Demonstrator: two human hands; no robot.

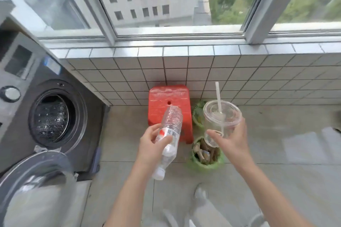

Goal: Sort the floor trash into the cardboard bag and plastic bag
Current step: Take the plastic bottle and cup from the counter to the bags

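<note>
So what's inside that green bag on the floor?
Brown cardboard pieces fill the green bag. The cup in the right hand hides its far edge.

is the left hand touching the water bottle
Touching. The head view shows the left hand with thumb and fingers wrapped around the water bottle at its label.

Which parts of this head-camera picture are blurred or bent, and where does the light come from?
Head view: daylight enters through the window; wide-angle lens bends its frame and the tiled wall; washing machine door and green bag smear with motion blur; the bottle and cup stay fairly sharp.
</note>
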